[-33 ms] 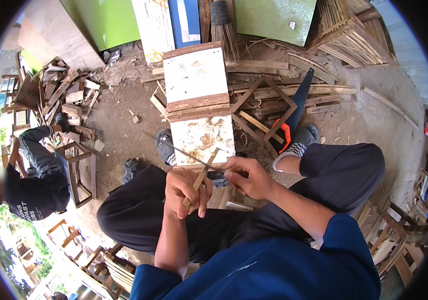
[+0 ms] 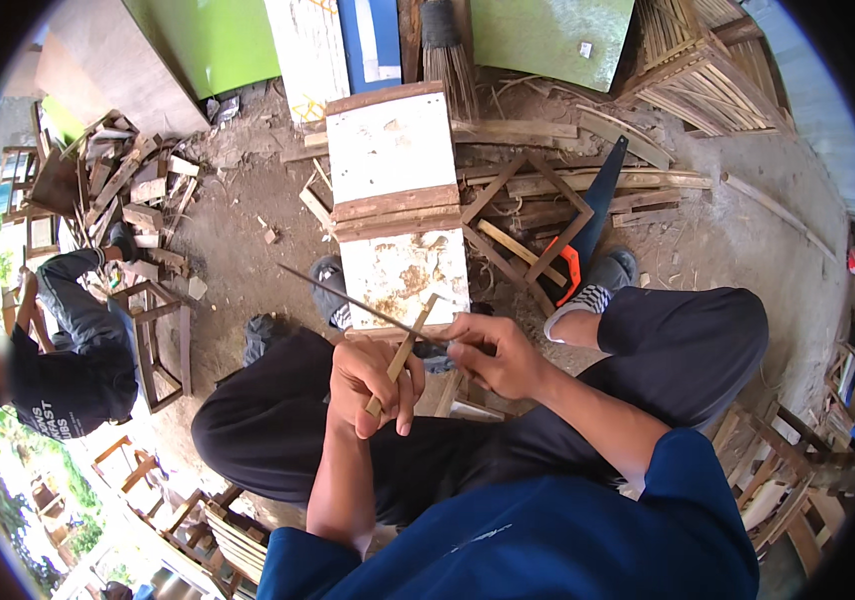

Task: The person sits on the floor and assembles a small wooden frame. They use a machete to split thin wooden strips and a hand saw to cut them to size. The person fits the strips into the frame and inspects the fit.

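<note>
Left hand point(image 2: 356, 382) clasps the wooden strip point(image 2: 404, 357), angled seven to one o'clock, at the right hand's point(image 2: 504, 354) nine; right pinches a thin dark rod point(image 2: 343, 299), pointing ten, crossing the strip!

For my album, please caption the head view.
Left grip holds a wood strip, right grip a dark rod crossing it, a saw beyond.

The left grip point(image 2: 373, 388) held a narrow wooden strip point(image 2: 401, 358) tilted, while the right grip point(image 2: 488, 352) held a thin dark rod point(image 2: 348, 298) that crossed the strip. Beyond them lay white boards point(image 2: 393, 150) edged with brown wood. A dark-bladed saw point(image 2: 598, 208) with an orange handle lay beside a wooden frame point(image 2: 574, 202). At left, another person point(image 2: 73, 385) sat near piled wood scraps point(image 2: 138, 185).
</note>
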Action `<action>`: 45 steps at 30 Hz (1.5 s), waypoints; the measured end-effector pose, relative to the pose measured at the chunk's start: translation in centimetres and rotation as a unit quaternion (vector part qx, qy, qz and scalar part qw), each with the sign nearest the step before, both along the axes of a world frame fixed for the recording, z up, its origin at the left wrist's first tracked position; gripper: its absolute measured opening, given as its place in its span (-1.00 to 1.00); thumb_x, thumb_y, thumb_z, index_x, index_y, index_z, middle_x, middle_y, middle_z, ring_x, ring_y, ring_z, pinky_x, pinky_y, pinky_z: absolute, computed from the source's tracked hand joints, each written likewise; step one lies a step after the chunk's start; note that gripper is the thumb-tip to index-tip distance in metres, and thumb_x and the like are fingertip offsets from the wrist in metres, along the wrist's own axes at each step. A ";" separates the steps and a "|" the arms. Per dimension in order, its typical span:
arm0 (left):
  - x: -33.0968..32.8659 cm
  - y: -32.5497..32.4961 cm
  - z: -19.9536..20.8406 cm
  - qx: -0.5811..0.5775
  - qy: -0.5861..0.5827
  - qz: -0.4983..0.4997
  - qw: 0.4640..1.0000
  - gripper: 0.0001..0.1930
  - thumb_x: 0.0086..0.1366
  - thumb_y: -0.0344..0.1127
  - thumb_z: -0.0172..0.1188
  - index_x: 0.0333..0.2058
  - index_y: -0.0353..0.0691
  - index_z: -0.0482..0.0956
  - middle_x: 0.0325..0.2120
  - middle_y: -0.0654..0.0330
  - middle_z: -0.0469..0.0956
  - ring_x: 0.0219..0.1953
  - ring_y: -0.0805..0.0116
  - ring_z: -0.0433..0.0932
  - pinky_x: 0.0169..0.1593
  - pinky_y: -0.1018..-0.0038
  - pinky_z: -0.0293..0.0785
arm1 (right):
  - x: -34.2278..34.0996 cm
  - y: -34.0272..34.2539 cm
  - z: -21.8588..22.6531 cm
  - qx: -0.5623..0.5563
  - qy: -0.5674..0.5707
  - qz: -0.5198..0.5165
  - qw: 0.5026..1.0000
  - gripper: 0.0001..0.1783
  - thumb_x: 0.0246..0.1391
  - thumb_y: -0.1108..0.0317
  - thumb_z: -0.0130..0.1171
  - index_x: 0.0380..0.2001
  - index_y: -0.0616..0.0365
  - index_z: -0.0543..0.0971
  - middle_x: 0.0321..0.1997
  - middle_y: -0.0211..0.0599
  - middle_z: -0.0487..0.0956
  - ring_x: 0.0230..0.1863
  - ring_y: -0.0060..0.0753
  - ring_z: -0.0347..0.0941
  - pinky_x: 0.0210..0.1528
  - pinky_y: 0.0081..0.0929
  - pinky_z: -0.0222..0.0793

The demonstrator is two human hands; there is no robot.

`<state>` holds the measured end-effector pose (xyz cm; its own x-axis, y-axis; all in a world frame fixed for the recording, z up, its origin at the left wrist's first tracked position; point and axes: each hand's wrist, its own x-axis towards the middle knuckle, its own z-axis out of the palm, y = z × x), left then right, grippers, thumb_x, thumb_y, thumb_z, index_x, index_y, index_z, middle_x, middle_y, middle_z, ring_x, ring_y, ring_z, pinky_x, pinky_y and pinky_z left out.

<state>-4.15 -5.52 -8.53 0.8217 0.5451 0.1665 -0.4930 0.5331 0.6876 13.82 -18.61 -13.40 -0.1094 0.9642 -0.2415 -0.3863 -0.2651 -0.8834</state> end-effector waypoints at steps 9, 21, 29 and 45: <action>0.9 0.4 -0.1 0.046 -0.008 -0.006 0.999 -0.51 0.23 0.16 0.42 -0.58 -0.15 0.57 -0.84 0.44 0.46 -0.72 0.38 0.64 -0.57 0.55 0.33 | 0.3 0.8 0.0 -0.068 -0.020 -0.027 0.997 -0.82 0.40 0.36 0.13 -0.09 0.25 0.57 -0.54 -0.52 0.49 -0.50 -0.76 0.34 -0.47 -0.63 0.27; 1.1 0.9 -0.3 0.035 -0.036 -0.009 0.999 -0.50 0.24 0.16 0.41 -0.60 -0.14 0.54 -0.85 0.45 0.45 -0.71 0.38 0.64 -0.56 0.57 0.33 | 1.1 0.7 -0.8 -0.154 -0.055 -0.053 0.985 -0.83 0.40 0.35 0.14 -0.11 0.23 0.55 -0.63 -0.55 0.43 -0.60 -0.76 0.28 -0.56 -0.62 0.19; 0.9 0.9 0.3 0.021 0.038 -0.013 0.999 -0.45 0.15 0.21 0.42 -0.65 -0.16 0.51 -0.84 0.38 0.44 -0.71 0.31 0.63 -0.55 0.44 0.33 | 2.7 0.6 -3.4 -0.130 -0.106 -0.032 0.985 -0.80 0.36 0.37 0.15 -0.07 0.27 0.57 -0.50 -0.39 0.55 -0.43 -0.65 0.43 -0.36 -0.52 0.34; -5.0 5.1 7.2 0.057 -0.056 0.396 0.915 -0.58 0.55 0.12 -0.09 -0.17 -0.05 0.59 -0.80 0.49 0.18 -0.72 0.67 0.07 -0.50 0.62 0.02 | 0.5 2.0 0.9 0.030 -0.556 0.045 0.830 -0.59 0.32 0.19 0.13 0.19 -0.04 0.55 -0.03 0.06 0.51 -0.22 0.21 0.65 -0.19 0.04 0.59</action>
